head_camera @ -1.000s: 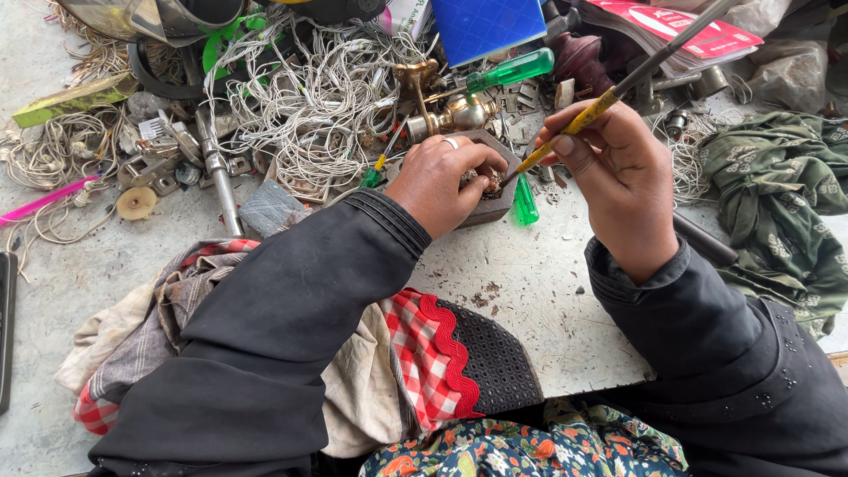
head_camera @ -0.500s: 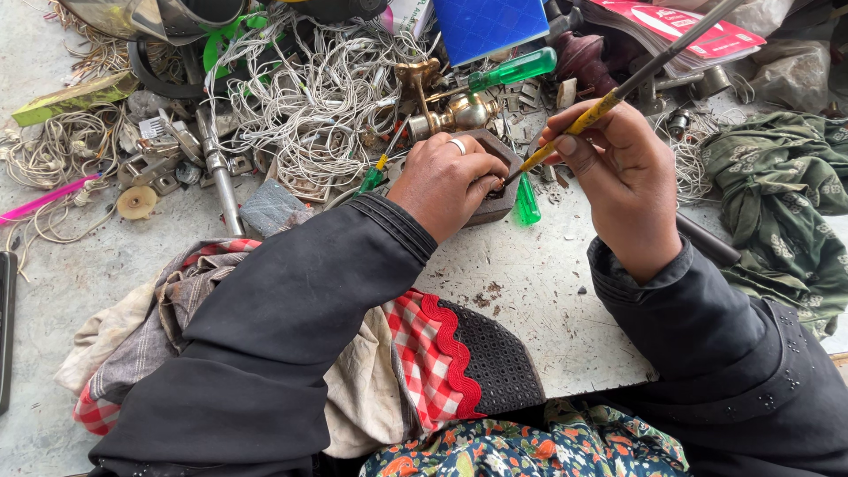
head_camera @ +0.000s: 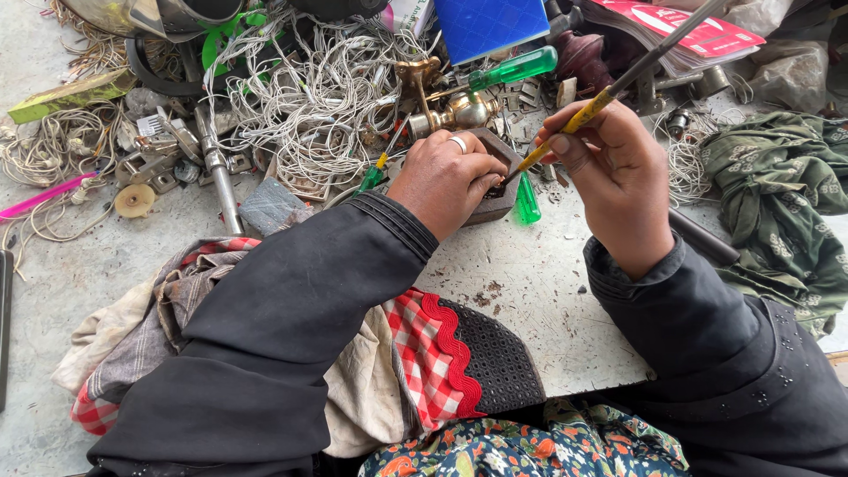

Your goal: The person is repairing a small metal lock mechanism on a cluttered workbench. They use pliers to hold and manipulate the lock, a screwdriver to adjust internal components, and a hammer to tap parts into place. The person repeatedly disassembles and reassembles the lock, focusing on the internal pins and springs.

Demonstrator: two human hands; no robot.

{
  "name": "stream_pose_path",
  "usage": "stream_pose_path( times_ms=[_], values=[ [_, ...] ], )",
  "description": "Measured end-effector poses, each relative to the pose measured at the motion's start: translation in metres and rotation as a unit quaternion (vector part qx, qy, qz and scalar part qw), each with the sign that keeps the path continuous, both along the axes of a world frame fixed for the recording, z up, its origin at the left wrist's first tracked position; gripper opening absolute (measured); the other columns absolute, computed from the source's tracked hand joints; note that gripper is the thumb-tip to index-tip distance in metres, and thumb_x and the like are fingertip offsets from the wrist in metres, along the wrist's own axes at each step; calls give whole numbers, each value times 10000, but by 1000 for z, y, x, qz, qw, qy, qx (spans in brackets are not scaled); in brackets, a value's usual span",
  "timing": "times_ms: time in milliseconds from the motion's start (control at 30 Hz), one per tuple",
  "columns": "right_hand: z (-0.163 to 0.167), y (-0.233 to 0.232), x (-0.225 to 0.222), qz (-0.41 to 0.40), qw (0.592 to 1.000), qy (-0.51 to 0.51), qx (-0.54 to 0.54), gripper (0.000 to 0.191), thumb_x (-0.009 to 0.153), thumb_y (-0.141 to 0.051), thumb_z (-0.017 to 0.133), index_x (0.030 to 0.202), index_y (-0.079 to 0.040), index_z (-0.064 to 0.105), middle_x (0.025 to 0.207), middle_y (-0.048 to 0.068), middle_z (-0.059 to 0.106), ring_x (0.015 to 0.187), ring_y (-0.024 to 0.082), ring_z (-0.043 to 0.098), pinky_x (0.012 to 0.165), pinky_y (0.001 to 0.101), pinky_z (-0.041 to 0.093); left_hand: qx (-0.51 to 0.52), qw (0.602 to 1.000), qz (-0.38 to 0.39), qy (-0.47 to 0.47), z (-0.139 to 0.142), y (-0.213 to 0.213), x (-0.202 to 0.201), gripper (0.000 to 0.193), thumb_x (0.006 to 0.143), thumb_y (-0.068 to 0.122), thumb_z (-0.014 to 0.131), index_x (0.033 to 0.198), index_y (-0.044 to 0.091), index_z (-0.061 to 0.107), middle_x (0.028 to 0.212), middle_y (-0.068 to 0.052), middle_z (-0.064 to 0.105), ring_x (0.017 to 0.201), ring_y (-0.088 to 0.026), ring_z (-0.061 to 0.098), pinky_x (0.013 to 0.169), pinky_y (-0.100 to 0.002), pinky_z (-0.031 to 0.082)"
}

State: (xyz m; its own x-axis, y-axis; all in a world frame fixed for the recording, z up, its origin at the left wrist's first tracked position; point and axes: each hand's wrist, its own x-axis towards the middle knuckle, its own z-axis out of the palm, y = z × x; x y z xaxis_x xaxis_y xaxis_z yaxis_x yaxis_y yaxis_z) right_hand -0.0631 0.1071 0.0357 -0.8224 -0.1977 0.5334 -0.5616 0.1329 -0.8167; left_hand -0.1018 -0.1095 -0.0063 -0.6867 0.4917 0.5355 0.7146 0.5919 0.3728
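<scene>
Down on the worktop sat a small dark block, right in front of the person. It looked hard and heavy for its size, so holding it by its sides seemed best. The left hand curled over it, fingers pressed around its edge. The right hand pinched a thin yellow tool like a pencil, tip poking into the block. That tool looked light and stiff. A green screwdriver lay just beside the block. Behind them were tangled white wires, and a green cloth lay off to the right.
</scene>
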Motion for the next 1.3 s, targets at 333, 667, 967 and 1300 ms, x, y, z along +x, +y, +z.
stream_pose_path(
  times_ms=[333,667,967,1300],
  values=[
    [1,4,6,-26,990,99,101,286,974,124,661,1232,14,603,1231,109,611,1123,230,698,940,314,625,47,994,-88,37,11,4,8,113,883,101,743,988,72,772,971,-100,733,913,-305,691,839,-438,540],
    [2,25,9,-55,990,123,41,243,1003,-44,720,1236,-54,652,1136,85,674,983,189,712,868,308,604,158,986,-47,27,96,42,45,289,1109,30,531,1383,-44,586,1418,-202,606,1370,-317,579,1184,-431,449],
    [2,31,16,-69,985,147,61,264,976,-77,730,1229,-51,657,1163,109,674,1001,254,709,894,347,589,333,914,-219,-75,129,96,44,488,1255,193,499,1651,77,238,1471,-61,460,1234,-130,546,1035,-263,487],
    [13,92,-5,-71,953,179,232,434,793,-206,841,1165,-52,679,1099,149,657,1062,361,632,935,442,511,371,904,-201,-63,113,126,34,219,1235,163,476,1425,54,466,1139,6,527,683,-32,398,610,-185,374]
  ],
)
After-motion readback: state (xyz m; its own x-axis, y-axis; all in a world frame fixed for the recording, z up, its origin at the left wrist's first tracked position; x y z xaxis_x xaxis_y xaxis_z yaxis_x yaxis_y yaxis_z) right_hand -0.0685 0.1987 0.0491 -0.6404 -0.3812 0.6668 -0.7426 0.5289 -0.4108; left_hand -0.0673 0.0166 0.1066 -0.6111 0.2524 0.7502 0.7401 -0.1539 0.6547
